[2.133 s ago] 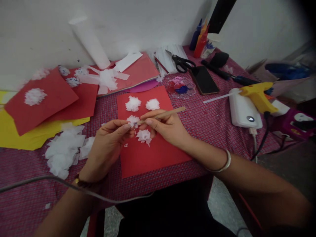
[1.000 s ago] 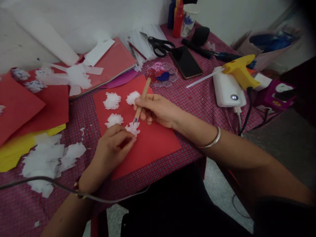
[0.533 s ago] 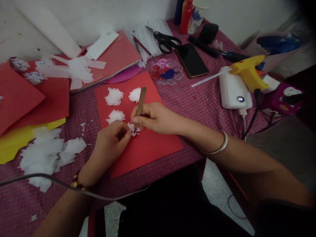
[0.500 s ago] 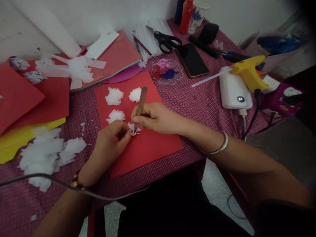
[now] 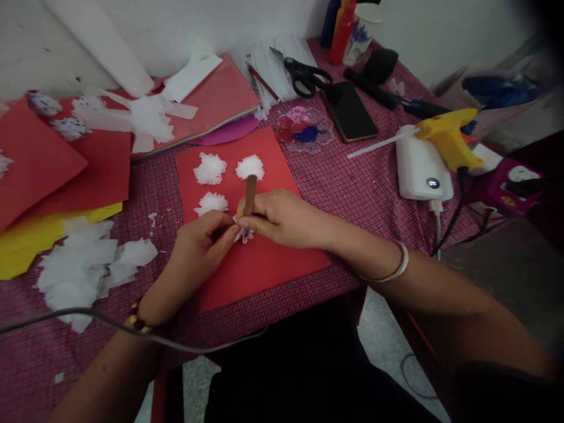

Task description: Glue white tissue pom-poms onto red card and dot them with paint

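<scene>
My right hand (image 5: 282, 218) is closed around a flat brown stick (image 5: 249, 195) with a rounded top end, standing nearly upright. The stick's lower end is hidden by my fingers. Beneath them a small white tissue-paper flower (image 5: 245, 236) shows purple-blue marks. My left hand (image 5: 200, 247) pinches that flower's left edge, its fingertips meeting those of my right hand. The flower lies on a red paper sheet (image 5: 264, 270). Three plain white paper flowers sit higher on the sheet: one top left (image 5: 210, 168), one top right (image 5: 249, 168), one beside my left hand (image 5: 211, 203).
A plastic palette (image 5: 304, 129) holds red and blue paint. Scissors (image 5: 304, 73), a phone (image 5: 349, 111) and a yellow glue gun (image 5: 449, 138) on a white power bank (image 5: 420, 170) lie right. White tissue pieces (image 5: 79, 264) lie left. A cable (image 5: 110, 323) crosses my left forearm.
The stick has tipped more upright and its top has come lower. My right hand has drawn slightly closer to my left fingertips. The whole view has shifted a little.
</scene>
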The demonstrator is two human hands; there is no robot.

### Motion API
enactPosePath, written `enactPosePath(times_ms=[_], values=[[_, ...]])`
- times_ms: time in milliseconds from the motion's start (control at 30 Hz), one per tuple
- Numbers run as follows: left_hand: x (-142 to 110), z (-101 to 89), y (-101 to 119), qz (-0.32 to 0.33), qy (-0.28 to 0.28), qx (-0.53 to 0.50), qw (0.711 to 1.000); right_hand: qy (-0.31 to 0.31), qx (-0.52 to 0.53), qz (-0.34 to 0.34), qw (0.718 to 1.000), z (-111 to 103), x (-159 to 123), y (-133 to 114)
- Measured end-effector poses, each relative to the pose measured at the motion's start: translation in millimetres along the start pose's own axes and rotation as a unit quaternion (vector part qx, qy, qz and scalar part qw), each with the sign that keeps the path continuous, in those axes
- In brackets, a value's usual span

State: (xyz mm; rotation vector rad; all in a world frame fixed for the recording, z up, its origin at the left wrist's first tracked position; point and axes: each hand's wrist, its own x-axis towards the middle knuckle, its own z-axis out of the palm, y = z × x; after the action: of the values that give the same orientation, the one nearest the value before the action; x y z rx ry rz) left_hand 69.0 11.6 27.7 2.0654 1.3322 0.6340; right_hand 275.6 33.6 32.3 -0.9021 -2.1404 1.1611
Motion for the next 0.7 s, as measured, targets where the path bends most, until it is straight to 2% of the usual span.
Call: enactPosePath(times_ms=[67, 133, 200, 300, 400, 500, 600, 700], values=[[-3.7, -17.3, 2.6, -0.054, 0.028, -0.07, 0.996, 0.05, 0.074, 0.01, 0.996, -1.4, 0.7, 2.9], [-10.1, -41.1, 2.3, -0.109, 0.11, -0.111, 0.982, 0.12, 0.178, 0.037, 0.976, -3.2, 2.4, 6.9], [-18.9, -66.2, -1.2, -0.146, 0.19, -0.097, 0.966, 0.168, 0.278, 0.077, 0.943, -3.8, 4.6, 10.4], [-35.9, -95.3, -10.6, -0.183, 0.232, -0.051, 0.954, 0.181, 0.382, 0.136, 0.896, -0.9, 7.2, 13.7], [-55.1, -109.9, -25.0, -0.2, 0.211, -0.033, 0.956, 0.172, 0.436, 0.173, 0.866, 4.3, 8.7, 16.1], [-73.3, -114.0, -42.4, -0.202, 0.163, 0.006, 0.966, 0.163, 0.454, 0.19, 0.855, 7.9, 9.3, 17.9], [-85.4, -109.8, -55.3, -0.126, 0.087, 0.109, 0.982, 0.164, 0.456, 0.198, 0.852, 8.6, 9.1, 17.9], [-87.4, -99.8, -61.6, -0.015, 0.066, 0.212, 0.975, 0.164, 0.451, 0.205, 0.853, 8.0, 8.9, 17.1]])
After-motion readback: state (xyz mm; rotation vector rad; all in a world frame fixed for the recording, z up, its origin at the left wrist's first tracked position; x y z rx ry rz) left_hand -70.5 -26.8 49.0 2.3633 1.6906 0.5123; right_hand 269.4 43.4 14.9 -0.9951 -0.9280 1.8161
